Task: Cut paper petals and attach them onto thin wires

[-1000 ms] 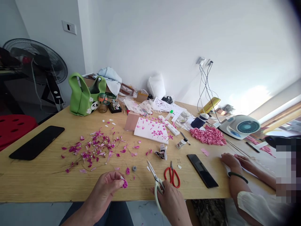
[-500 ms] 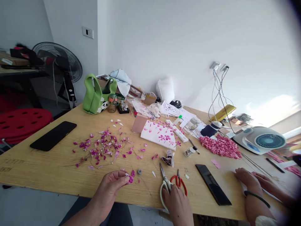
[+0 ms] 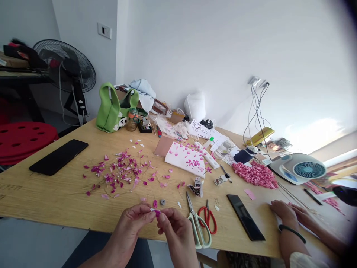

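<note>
Left hand (image 3: 129,227) and right hand (image 3: 176,231) are both closed in fingertip pinches on one pink petal (image 3: 157,213), held over the front edge of the table (image 3: 41,193), a light grip that suits something this thin, with scissors (image 3: 197,231) lying just right.
</note>
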Action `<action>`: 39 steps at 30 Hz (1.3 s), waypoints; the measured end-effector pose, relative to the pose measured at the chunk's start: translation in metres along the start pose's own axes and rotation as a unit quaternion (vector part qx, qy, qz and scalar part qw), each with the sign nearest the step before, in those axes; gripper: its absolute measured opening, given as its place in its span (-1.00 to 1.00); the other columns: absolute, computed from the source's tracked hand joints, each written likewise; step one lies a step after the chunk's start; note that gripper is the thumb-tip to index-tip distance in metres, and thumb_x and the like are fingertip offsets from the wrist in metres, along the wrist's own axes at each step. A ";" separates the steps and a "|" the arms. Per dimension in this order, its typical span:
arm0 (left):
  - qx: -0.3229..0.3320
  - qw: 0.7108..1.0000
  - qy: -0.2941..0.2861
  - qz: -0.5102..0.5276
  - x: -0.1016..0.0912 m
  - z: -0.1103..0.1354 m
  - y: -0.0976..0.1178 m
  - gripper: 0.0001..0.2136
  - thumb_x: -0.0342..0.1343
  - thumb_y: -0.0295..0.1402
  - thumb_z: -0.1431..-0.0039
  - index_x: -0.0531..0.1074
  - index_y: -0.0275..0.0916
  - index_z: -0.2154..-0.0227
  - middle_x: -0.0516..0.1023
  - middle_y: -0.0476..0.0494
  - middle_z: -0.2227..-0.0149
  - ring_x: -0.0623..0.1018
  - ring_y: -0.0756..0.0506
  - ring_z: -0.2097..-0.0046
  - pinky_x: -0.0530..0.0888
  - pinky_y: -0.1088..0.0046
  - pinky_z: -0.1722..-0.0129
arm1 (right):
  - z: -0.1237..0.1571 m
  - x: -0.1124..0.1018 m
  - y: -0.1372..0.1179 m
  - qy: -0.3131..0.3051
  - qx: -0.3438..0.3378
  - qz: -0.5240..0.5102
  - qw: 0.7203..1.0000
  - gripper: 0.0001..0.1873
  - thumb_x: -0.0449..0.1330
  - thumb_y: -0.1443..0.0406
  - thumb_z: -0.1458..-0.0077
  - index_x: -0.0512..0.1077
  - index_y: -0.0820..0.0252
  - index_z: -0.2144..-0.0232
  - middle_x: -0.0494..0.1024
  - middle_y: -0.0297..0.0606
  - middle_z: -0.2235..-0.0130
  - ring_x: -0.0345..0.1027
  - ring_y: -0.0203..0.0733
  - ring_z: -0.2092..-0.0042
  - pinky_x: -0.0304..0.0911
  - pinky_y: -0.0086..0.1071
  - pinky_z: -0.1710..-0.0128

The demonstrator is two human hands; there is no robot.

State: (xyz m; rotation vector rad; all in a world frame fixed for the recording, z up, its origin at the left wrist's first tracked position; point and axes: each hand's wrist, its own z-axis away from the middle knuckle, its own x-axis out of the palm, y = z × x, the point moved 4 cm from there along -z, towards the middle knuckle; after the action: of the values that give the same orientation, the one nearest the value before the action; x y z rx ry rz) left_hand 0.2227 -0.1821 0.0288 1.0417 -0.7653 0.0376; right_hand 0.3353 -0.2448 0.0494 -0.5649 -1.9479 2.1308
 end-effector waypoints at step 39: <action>0.386 0.766 -0.084 -0.507 -0.050 0.035 0.012 -0.87 0.00 -0.56 -0.18 0.36 -0.21 0.30 0.41 -0.05 0.41 0.38 -0.06 0.24 0.39 0.36 0.15 | 0.008 0.033 0.035 -0.055 0.161 0.001 0.985 -0.59 0.28 0.02 0.18 0.29 0.23 0.63 0.27 -0.45 0.70 0.08 -0.44 0.69 0.07 -0.54 0.71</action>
State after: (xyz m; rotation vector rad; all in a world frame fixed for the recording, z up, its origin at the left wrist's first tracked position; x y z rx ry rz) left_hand 0.1618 -0.1873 0.0183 2.1789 -0.2198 -0.7436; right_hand 0.3058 -0.2430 0.0107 -0.3969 -1.6001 2.4553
